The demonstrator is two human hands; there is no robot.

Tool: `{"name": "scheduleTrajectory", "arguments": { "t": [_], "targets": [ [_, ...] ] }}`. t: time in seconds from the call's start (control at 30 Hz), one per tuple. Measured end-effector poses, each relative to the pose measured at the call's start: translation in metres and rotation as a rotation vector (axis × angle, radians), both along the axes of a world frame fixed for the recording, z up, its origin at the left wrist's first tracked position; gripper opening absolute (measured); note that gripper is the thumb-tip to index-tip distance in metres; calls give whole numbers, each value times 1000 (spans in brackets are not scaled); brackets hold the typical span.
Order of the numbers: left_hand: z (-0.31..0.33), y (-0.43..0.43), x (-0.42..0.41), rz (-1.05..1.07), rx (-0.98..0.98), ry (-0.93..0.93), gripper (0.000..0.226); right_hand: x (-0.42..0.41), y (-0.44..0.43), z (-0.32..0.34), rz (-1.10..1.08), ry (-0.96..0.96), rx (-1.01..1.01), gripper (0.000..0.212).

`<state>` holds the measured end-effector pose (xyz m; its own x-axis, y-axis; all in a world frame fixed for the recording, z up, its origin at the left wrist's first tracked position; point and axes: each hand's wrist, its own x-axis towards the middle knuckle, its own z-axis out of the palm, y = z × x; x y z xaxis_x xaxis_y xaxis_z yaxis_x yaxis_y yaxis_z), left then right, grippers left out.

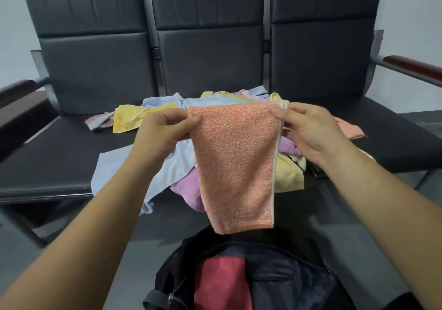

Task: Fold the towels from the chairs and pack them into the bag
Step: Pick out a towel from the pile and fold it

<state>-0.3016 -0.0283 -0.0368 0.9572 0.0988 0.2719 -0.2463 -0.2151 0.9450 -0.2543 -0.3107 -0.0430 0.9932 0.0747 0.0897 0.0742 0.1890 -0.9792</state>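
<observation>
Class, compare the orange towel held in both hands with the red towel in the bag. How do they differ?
The orange towel hangs pinched by the left hand and right hand; the red towel lies inside the bag. The orange towel is paler and speckled; the red towel looks plain.

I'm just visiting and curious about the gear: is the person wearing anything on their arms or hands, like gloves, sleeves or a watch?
Nothing shows. The left hand and right hand are bare, with no gloves, rings, watch or markings in view. The left forearm and right forearm are bare too, with no sleeve as far back as the picture reaches.
</observation>
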Motion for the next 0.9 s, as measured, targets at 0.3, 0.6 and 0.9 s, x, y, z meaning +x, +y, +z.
{"name": "scheduleTrajectory", "arguments": {
  "t": [0.3,0.6,0.9],
  "targets": [
    [2,-9,-4,32,-161,-59,20,-6,7,1,-34,-112,-2,10],
    [7,-11,-7,-183,-162,-28,64,-14,17,3,212,-74,121,74],
    [-33,-25,-3,-509,-174,388,35,3,5,-4,46,170,264,60]
  ]
}}
